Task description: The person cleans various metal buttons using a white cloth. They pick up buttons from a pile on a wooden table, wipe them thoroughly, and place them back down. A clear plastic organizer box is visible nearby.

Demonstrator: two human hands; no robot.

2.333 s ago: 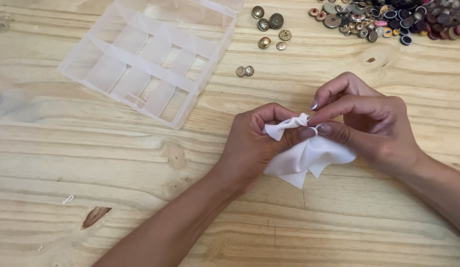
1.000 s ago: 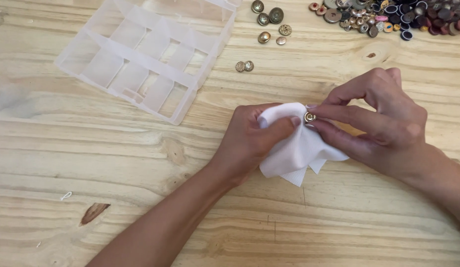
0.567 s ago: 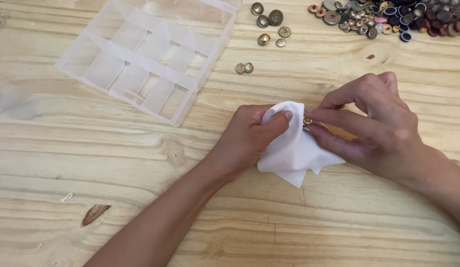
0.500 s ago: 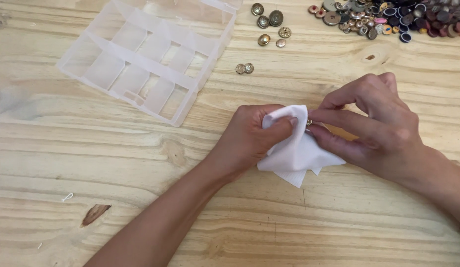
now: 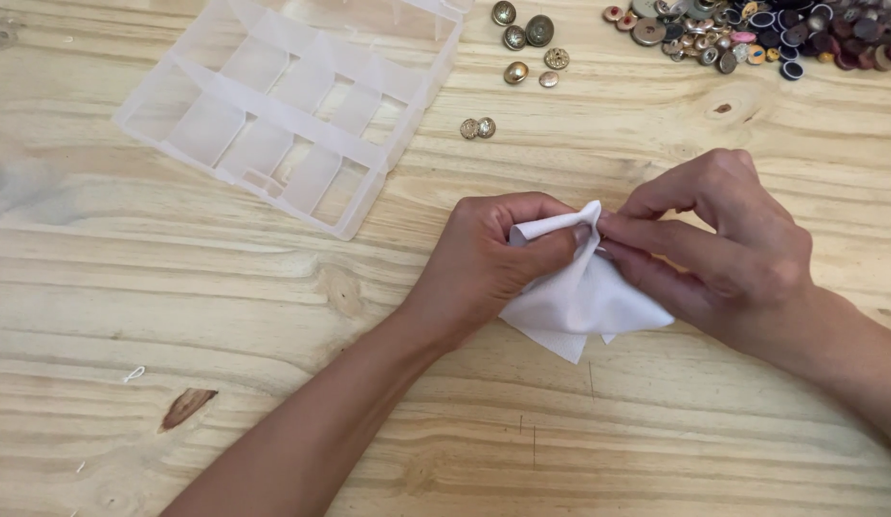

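A white cloth [image 5: 581, 299] is bunched between both hands, just above the wooden table [image 5: 178, 316]. My left hand [image 5: 493, 263] grips the cloth, its thumb pressing a fold against my right fingertips. My right hand [image 5: 718, 244] pinches toward the cloth's top edge; whatever it pinches is hidden by the fold and fingers.
A clear plastic compartment box [image 5: 292, 105] lies open at the upper left, nothing in its sections. Several metal buttons [image 5: 527, 43] lie beside it, two small ones [image 5: 478, 127] nearer the hands. A heap of mixed buttons [image 5: 752, 33] spreads along the top right edge.
A small metal button, visible between my fingertips a second ago, is now covered by the cloth. My left thumb has rubbed the fold over it. The hands stay in place.
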